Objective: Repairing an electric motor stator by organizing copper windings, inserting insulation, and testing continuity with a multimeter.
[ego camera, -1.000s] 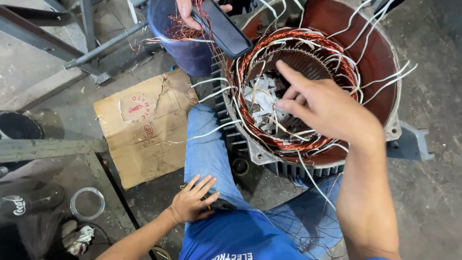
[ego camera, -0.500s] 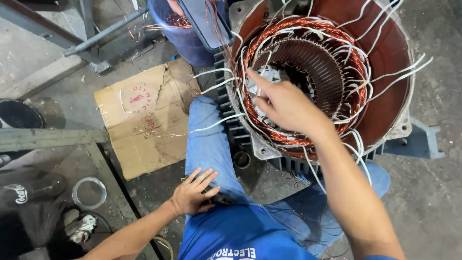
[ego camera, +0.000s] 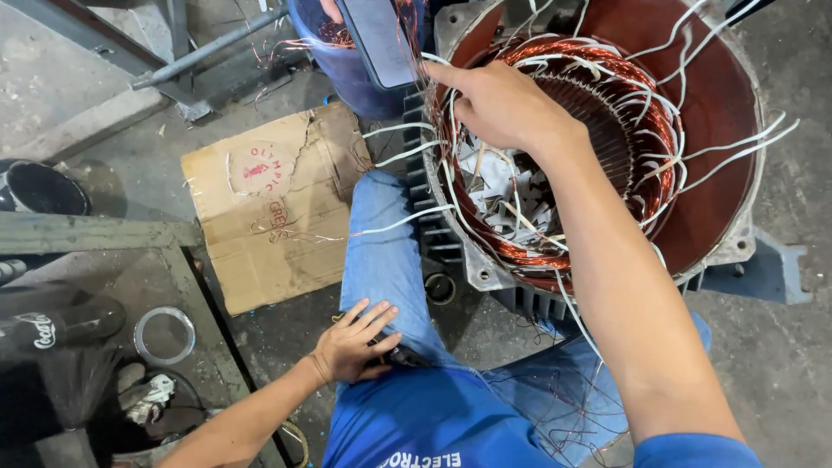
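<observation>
A big motor stator with a red-brown housing lies in front of me, ringed by copper winding with white lead wires sticking out. White paper scraps fill its bore. My right hand reaches over the winding's upper left rim, fingers curled on the copper coil and leads there. My left hand rests flat on my jeans-clad thigh, fingers spread, beside a small dark object that it partly covers.
A torn cardboard sheet lies on the floor to the left. A blue bucket of scrap copper wire stands behind it, with another person's hand and a dark flat panel over it. A metal ring and dark bottle lie at left.
My right hand has moved from the middle of the stator bore up to the winding's upper left rim. My left hand has stayed on my thigh.
</observation>
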